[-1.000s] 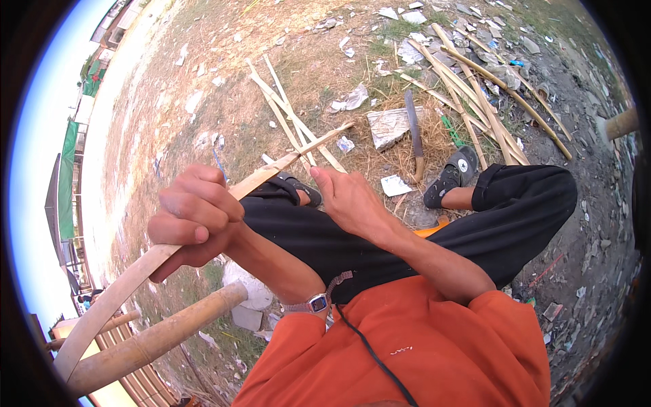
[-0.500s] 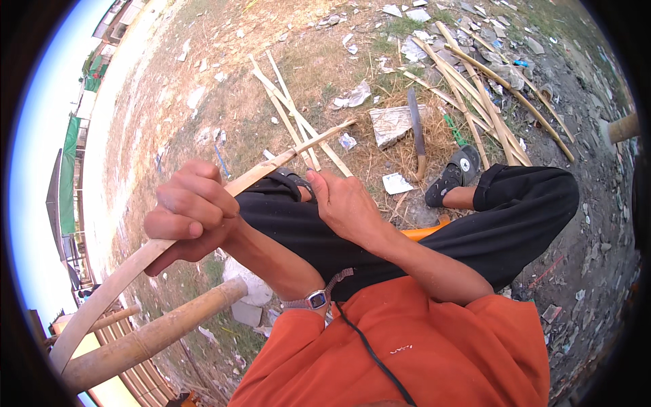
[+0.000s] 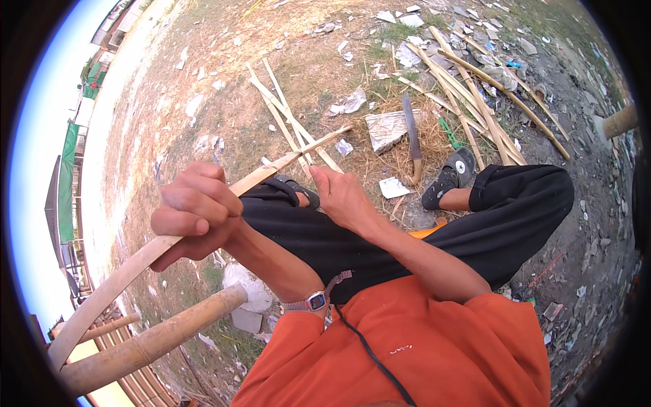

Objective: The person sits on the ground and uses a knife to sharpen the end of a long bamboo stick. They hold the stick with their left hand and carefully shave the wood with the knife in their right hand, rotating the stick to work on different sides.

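A long, pale bamboo strip (image 3: 112, 281) runs from the lower left past my legs to a rough, pointed end. My left hand (image 3: 196, 214) is closed around its middle, and the lower part curves down beside a bamboo pole. Just below the strip's far section is my right hand (image 3: 347, 201), fingers curled and thumb pointing forward. What it holds, if anything, is hidden. A dark spot shows on the strip just beyond that thumb. On the ground in front lies a machete (image 3: 411, 129) with a dark blade and wooden handle, beside a pale broken block (image 3: 388, 132).
Several bamboo strips (image 3: 281, 108) lie crossed on the dry grass ahead. More strips and poles (image 3: 485, 108) are piled at the far right. A thick bamboo pole (image 3: 156, 339) stands close at lower left. Rubble and scraps litter the ground around my sandalled feet (image 3: 451, 178).
My right hand has shifted slightly up and right along the strip. My left hand keeps its hold almost unmoved. The view has turned a little.
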Available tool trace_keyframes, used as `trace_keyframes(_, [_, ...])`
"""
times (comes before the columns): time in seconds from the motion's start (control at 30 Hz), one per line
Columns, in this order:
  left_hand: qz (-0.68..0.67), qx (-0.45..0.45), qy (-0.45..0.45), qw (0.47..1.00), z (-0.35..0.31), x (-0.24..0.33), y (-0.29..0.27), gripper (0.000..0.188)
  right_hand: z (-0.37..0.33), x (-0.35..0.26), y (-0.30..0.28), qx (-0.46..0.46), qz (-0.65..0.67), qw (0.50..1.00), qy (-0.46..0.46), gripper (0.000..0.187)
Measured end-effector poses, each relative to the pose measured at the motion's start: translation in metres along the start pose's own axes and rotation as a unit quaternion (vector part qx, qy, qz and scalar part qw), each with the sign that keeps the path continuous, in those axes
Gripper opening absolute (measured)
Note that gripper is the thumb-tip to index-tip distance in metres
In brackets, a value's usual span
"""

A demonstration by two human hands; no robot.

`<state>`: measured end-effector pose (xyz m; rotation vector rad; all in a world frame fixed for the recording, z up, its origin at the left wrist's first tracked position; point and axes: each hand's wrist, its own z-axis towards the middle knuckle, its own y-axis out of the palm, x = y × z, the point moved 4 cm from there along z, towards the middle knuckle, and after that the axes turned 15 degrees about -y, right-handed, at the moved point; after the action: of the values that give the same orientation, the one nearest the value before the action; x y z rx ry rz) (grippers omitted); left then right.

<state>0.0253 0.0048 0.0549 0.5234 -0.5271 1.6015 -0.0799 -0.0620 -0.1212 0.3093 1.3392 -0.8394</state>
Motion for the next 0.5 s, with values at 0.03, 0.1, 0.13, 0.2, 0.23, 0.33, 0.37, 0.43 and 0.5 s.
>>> trace_keyframes(0.03, [0.003, 0.014, 0.000, 1.000, -0.001, 0.001, -0.003, 0.055, 0.003, 0.001, 0.002, -0.003, -0.023, 1.000, -0.005, 0.043])
trace_keyframes(0.1, [0.008, 0.042, 0.001, 0.999, -0.006, 0.004, -0.014, 0.055, 0.008, 0.002, 0.006, -0.009, -0.070, 0.997, -0.016, 0.044])
trace_keyframes(0.13, [0.004, 0.041, -0.001, 0.999, -0.008, 0.004, -0.016, 0.055, 0.008, 0.002, 0.008, -0.014, -0.089, 0.996, -0.012, 0.045])
trace_keyframes(0.2, [-0.005, 0.038, -0.004, 0.999, -0.010, 0.005, -0.019, 0.055, 0.006, 0.001, 0.010, -0.022, -0.129, 0.991, -0.003, 0.046])
trace_keyframes(0.23, [0.001, 0.036, 0.000, 0.999, -0.009, 0.007, -0.021, 0.055, 0.009, 0.007, 0.010, -0.024, -0.140, 0.990, 0.017, 0.047])
trace_keyframes(0.33, [0.005, 0.041, 0.004, 0.999, -0.009, 0.004, -0.018, 0.056, 0.003, 0.047, 0.003, -0.043, -0.155, 0.983, 0.090, 0.049])
trace_keyframes(0.37, [0.006, 0.040, -0.005, 0.999, -0.011, 0.006, -0.013, 0.056, 0.004, 0.050, 0.005, -0.032, -0.152, 0.984, 0.082, 0.049])
trace_keyframes(0.43, [0.007, 0.043, 0.001, 0.999, -0.009, 0.006, -0.012, 0.056, -0.006, 0.050, 0.010, -0.022, -0.147, 0.986, 0.076, 0.049])
trace_keyframes(0.5, [0.011, 0.037, -0.003, 0.999, -0.011, 0.004, -0.013, 0.056, -0.004, 0.023, 0.010, 0.009, -0.090, 0.995, 0.031, 0.048])
